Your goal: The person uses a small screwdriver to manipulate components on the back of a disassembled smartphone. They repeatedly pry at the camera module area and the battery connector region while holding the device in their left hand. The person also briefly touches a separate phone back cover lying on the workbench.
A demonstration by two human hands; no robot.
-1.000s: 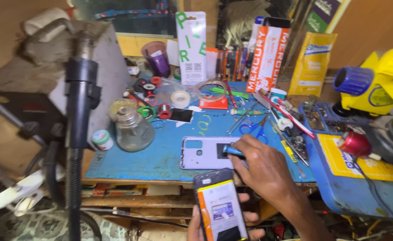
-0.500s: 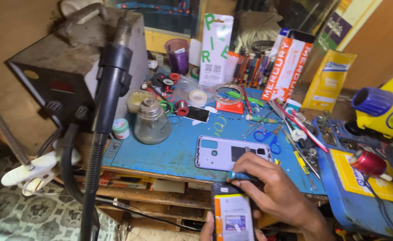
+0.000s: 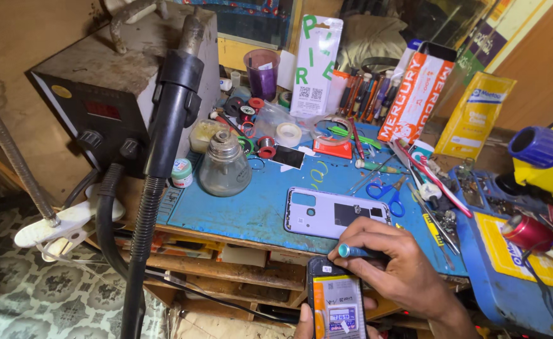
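my right hand (image 3: 402,263) is clenched around a small screwdriver with a teal grip (image 3: 351,252), its tip pointing left and down toward the top edge of the opened phone (image 3: 336,301) that my left hand (image 3: 308,326) cups from below at the front edge of the bench. the phone sits just off the blue mat (image 3: 257,207), with its battery label facing up. the removed pale back cover (image 3: 333,215) lies flat on the mat just behind my knuckles.

to do this well, i judge the driver should stand square in the screw head, with light downward pressure and slow turns from the fingertips. the left hand keeps the phone level so nothing rolls off toward the floor. a loosened screw would be safer set on the mat than left on the phone.

the driver's tip and any screw are too small to make out, so i cannot tell whether it is seated. my left hand is mostly hidden under the phone and cut by the frame's bottom edge; only fingertips show. the phone's lower end is cut off too.
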